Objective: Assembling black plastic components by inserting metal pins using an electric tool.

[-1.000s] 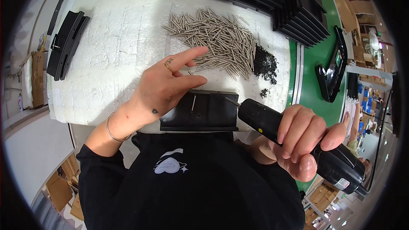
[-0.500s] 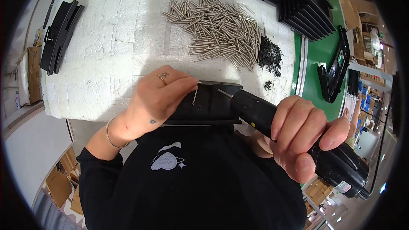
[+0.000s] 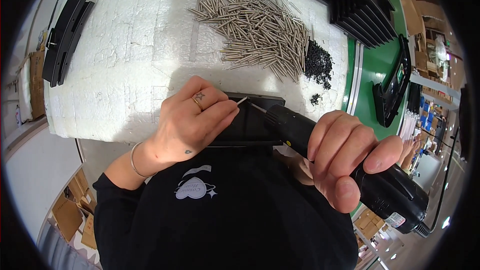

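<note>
My left hand (image 3: 192, 120) is closed in a pinch on a thin metal pin (image 3: 242, 101), whose free end points right. In my right hand (image 3: 345, 155) is a black electric screwdriver (image 3: 292, 130), with the fingers wrapped round its body. Its bit reaches left to the pin's end, where a tiny dark piece shows; whether it is a screw I cannot tell. Beneath both hands lies a black rectangular part (image 3: 255, 132) at the table's near edge, partly hidden by the left hand. Beyond it spreads a heap of metal pins (image 3: 265, 35), beside a pile of small black screws (image 3: 319, 65).
White foam sheeting (image 3: 130, 45) covers the table. A curved black part (image 3: 67, 40) lies at the far left. Several black panels (image 3: 362, 15) stand at the far right, and a black frame (image 3: 392, 85) rests on the green surface (image 3: 367, 77). A cable trails from the screwdriver.
My left hand has moved slightly right with the pin, now held level with the bit. The screwdriver has shifted a little left, and its bit has come to the pin's end.
</note>
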A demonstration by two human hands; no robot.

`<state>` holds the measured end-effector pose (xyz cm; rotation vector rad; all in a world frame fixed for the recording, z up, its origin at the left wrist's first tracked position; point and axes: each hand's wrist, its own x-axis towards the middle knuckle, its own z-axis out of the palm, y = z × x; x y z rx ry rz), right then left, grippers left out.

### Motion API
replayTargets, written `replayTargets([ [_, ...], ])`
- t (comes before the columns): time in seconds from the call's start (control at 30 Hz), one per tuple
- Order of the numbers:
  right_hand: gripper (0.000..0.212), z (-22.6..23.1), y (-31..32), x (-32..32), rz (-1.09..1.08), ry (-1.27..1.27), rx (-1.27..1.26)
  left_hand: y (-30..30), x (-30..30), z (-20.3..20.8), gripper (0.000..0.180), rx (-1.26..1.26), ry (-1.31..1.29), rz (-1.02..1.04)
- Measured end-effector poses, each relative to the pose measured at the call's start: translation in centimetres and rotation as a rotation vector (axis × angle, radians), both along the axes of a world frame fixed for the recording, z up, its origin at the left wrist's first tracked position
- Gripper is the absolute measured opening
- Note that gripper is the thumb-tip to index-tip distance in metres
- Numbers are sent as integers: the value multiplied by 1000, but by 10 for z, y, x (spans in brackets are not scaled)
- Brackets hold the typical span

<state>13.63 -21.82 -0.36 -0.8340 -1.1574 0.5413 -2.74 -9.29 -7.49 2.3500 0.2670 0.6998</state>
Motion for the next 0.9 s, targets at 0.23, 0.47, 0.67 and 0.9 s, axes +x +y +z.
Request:
replayTargets([
  [0.23, 35, -3, 0, 5, 13, -6, -3, -3, 2, -5, 23, -54, -2, 43],
  [0.47, 35, -1, -3, 7, 78, 29, -28, -4, 2, -8, 23, -65, -22, 59],
  [0.67, 36, -2, -1, 4, 84, 74, -74, -3, 2, -10, 23, -70, -44, 62],
  [0.9, 37, 0, 10, 4, 148, -131, -100, -1, 0, -10, 21, -72, 13, 29],
])
